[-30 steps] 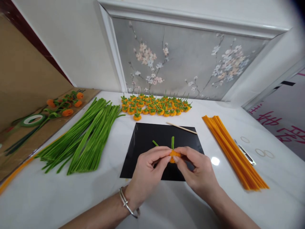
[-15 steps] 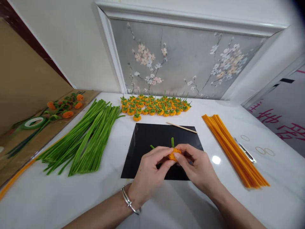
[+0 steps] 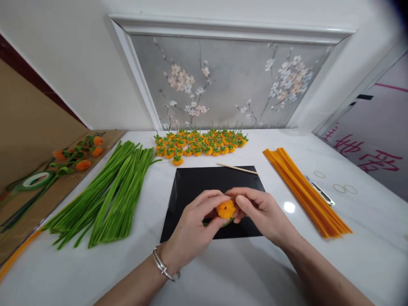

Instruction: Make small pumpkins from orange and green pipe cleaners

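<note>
A small orange pumpkin of fuzzy chenille stem is pinched between the thumb and fingers of my left hand, above a black mat. A dark hole in the middle of its ribbed side faces me. Bits of green chenille stem show just under it. My right hand is closed at the pumpkin's right edge, fingertips against it and partly behind it. What lies between those fingertips is hidden.
Rows of finished orange pumpkins with green tops stand at the back. Green chenille stems lie left, orange ones right, beside tweezers and rubber bands. A wooden stick crosses the mat's far edge. Green tape lies far left.
The pumpkin has been turned so its holed side faces me, and its upright green stem no longer shows. My right thumb has moved from its front to its right edge. The view has shifted slightly.
</note>
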Available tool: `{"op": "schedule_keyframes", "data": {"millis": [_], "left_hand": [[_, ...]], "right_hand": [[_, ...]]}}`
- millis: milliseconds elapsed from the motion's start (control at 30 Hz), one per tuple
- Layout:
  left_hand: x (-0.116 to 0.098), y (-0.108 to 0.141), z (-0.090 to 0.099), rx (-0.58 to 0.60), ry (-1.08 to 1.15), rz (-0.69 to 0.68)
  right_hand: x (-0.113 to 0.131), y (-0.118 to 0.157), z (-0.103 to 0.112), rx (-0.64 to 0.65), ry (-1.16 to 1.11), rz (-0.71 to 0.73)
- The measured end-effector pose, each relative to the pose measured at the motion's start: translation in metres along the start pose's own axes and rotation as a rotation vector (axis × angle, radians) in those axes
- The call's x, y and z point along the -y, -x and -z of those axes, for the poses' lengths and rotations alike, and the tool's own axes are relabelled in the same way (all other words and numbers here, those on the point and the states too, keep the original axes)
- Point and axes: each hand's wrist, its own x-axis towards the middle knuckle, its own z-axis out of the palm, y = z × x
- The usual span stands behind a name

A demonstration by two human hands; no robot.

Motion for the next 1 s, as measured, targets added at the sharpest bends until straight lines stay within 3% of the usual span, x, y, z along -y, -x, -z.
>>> {"op": "schedule_keyframes", "data": {"millis": [100, 233, 433, 500, 733, 867, 1000], "left_hand": [[0.0, 0.0, -0.001, -0.069, 0.043, 0.068], [0.002, 0.001, -0.001, -0.144, 0.026, 0.082], [0.007, 0.003, -0.003, -0.154, -0.123, 0.045], [0.008, 0.003, -0.003, -0.166, -0.166, 0.02], [0.006, 0.002, -0.006, -0.21, -0.287, -0.125], [0.006, 0.004, -0.008, -0.193, -0.302, -0.151], [0.008, 0.005, -0.009, -0.156, -0.298, -0.16]], "right_hand": [[0.001, 0.001, 0.001, -0.048, -0.028, 0.007], [-0.001, 0.003, -0.002, -0.097, 0.097, 0.034], [0.0, 0.007, -0.009, -0.112, 0.37, 0.293], [0.001, 0.008, -0.012, -0.107, 0.408, 0.32], [-0.007, 0.012, -0.029, -0.159, 0.216, 0.125], [-0.008, 0.01, -0.035, -0.197, 0.145, 0.085], [-0.005, 0.009, -0.033, -0.182, 0.222, 0.099]]}}
